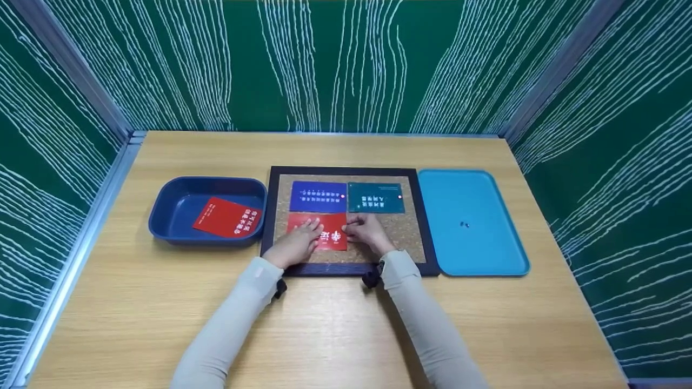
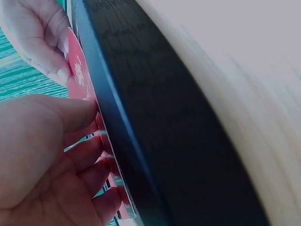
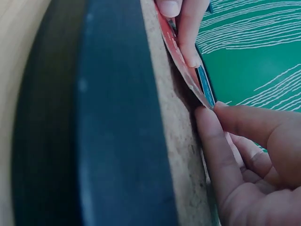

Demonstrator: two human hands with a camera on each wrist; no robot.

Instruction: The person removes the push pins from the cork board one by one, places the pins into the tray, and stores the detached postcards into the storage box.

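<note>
A red card (image 1: 333, 237) with white characters lies over the cork board (image 1: 400, 237), just below a blue card (image 1: 318, 196). My left hand (image 1: 298, 243) rests on the left part of this red card, its fingers spread and fairly straight. At the card's right edge, my right hand (image 1: 368, 232) pinches it between thumb and index finger. In the right wrist view the pinched red card (image 3: 181, 61) tilts up off the cork at that edge. A green card (image 1: 376, 198) sits beside the blue one, above my right hand. A small red pin head shows on each of these two upper cards.
A dark blue bin (image 1: 173, 208) with another red card (image 1: 227, 218) in it stands left of the board. Against the board's black frame (image 1: 427, 237) on the right is a light blue tray (image 1: 476, 248) with small pieces (image 1: 465, 224). Green panels surround the wooden table (image 1: 319, 329).
</note>
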